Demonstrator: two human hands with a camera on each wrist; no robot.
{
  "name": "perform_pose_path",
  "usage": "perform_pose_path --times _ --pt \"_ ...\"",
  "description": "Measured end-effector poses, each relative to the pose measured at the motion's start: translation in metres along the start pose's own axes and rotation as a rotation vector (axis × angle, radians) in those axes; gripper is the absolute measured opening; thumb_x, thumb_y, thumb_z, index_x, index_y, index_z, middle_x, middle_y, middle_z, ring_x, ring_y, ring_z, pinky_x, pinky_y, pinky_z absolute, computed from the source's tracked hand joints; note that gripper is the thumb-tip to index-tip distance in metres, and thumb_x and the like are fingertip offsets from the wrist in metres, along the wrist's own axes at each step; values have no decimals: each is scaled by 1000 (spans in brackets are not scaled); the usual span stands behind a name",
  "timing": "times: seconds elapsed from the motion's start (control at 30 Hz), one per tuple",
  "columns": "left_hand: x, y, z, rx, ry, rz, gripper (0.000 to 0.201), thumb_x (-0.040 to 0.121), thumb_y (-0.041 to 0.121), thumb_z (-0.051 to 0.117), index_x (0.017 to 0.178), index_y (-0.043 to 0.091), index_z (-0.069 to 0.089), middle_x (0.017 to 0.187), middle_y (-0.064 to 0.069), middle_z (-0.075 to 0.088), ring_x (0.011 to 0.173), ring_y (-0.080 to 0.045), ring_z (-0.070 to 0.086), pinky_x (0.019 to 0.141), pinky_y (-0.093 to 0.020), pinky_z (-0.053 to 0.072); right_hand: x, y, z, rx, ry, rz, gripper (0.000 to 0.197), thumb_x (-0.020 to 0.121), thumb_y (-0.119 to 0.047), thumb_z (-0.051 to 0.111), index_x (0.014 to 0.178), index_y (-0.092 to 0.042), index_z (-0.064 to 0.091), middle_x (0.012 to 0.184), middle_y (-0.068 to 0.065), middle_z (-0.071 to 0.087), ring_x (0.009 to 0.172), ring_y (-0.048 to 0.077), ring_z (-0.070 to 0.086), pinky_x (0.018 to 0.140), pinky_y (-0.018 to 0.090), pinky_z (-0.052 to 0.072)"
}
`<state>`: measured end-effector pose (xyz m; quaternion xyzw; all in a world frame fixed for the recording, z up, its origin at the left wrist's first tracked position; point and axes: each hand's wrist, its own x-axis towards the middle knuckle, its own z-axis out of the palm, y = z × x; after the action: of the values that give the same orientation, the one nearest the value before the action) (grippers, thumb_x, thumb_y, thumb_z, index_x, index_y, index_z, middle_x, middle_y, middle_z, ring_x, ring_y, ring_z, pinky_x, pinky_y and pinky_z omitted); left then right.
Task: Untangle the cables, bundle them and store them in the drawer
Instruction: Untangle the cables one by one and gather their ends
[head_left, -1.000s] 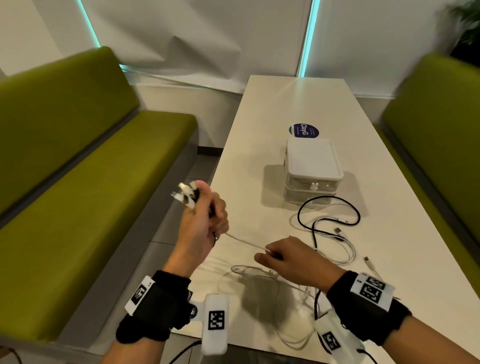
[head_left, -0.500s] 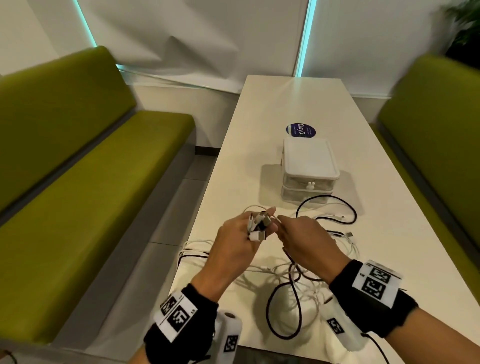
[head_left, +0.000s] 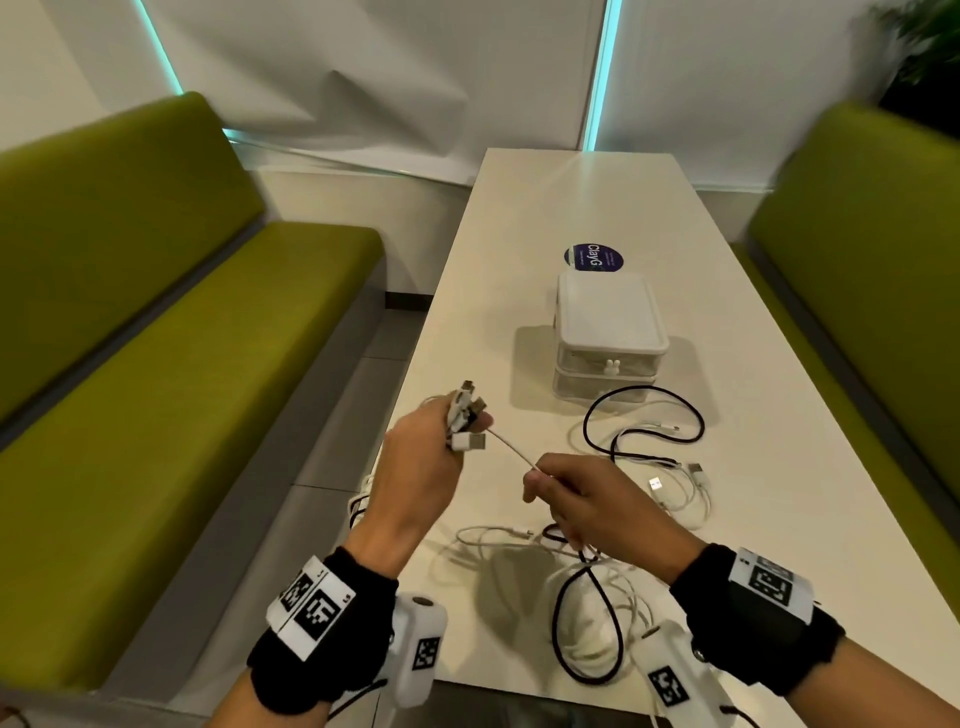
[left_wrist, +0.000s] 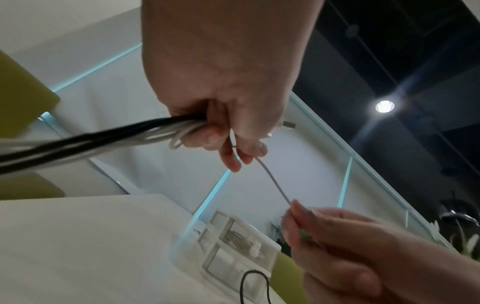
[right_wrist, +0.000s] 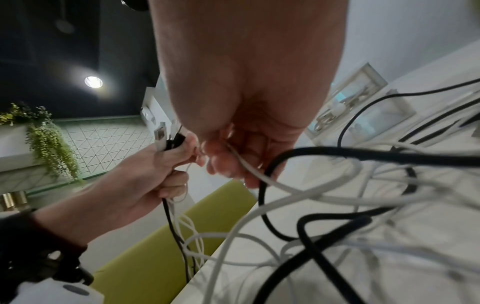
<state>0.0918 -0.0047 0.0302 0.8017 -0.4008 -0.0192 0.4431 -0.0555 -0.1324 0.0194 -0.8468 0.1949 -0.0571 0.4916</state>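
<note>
**Cable ends gathered in one fist, one white strand drawn taut**

Nearest the camera, a loose tangle of cables (head_left: 587, 587), black and white, is spread on the white table (head_left: 519, 249) below both wrists. Above it, a cluster of connector ends (head_left: 466, 415) is gripped in the left hand (head_left: 415, 467), fingers curled tightly round several cords; in the left wrist view the black and white cords are seen trailing out of the fist to one side. From that fist a thin white cable (head_left: 511, 451) is stretched straight across to the right hand (head_left: 597, 504), where it is pinched between thumb and fingertips, the remaining fingers curled loosely; the rest of that strand is dropped behind the pinch into the tangle.

Beyond the pinch and to its right, further cables are left lying on the table, a black loop (head_left: 644, 421) among white coils. Just past that loop a small white drawer unit (head_left: 608, 332) is stood, both drawers closed. Through the clear front of the upper drawer something thin and pale is glimpsed in the wrist views, but it cannot be identified. Behind the unit a round dark sticker (head_left: 592, 258) is fixed to the tabletop. Green benches (head_left: 156, 338) are set along either side.
</note>
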Motion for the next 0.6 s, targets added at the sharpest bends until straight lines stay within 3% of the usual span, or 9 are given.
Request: perform_pose_path --times 0.13,0.23,0.3,0.37,0.43,0.53,0.6 --pt "10 1 -21 -207 242 -102 24 98 3 47 85 15 62 80 7 65 70 6 60 64 -7 43 -3 9 -2 -283 -157 37 37 98 -39 47 74 -16 61 48 -9 57 46 4 56 60 26 48" --pt "20 -1 -37 -319 384 -169 24 101 12 48 81 11 61 72 6 59 54 10 52 54 -5 38 -3 13 -4 -387 -167 44 37 100 -40 43 74 -20 60 50 -13 56 50 -1 54 62 23 46" --pt "21 -6 -41 -269 353 -205 21 101 16 48 88 14 64 74 5 63 48 5 50 49 -10 36 0 13 -6 -427 -123 36 36 101 -43 38 76 -25 56 57 -10 54 52 0 52 60 22 43" --pt "16 -13 -40 -165 247 -228 19 102 23 46 104 25 65 79 7 70 45 2 47 47 -21 35 2 13 -7 -486 -99 13 36 101 -46 33 80 -26 54 59 -9 51 55 4 50 65 31 46" --pt "9 -15 -35 -141 168 -209 25 102 27 45 122 34 60 81 7 72 46 3 47 47 -18 34 3 12 -6 -506 -101 10 35 102 -45 31 84 -25 53 57 -11 47 55 4 46 69 35 46" --pt "-4 -7 -21 -131 125 -33 38 101 16 48 119 49 54 85 4 74 44 -2 42 47 -14 33 3 5 -2 -510 -112 -3 36 104 -40 31 92 -16 56 55 -16 44 54 4 45 68 33 43" --pt "-11 -1 -10 -151 72 54 40 100 11 49 134 32 52 91 3 74 42 -2 41 47 -10 33 6 5 -1 -524 -114 -19 35 104 -37 32 95 -13 56 57 -18 44 56 8 50 68 33 44"
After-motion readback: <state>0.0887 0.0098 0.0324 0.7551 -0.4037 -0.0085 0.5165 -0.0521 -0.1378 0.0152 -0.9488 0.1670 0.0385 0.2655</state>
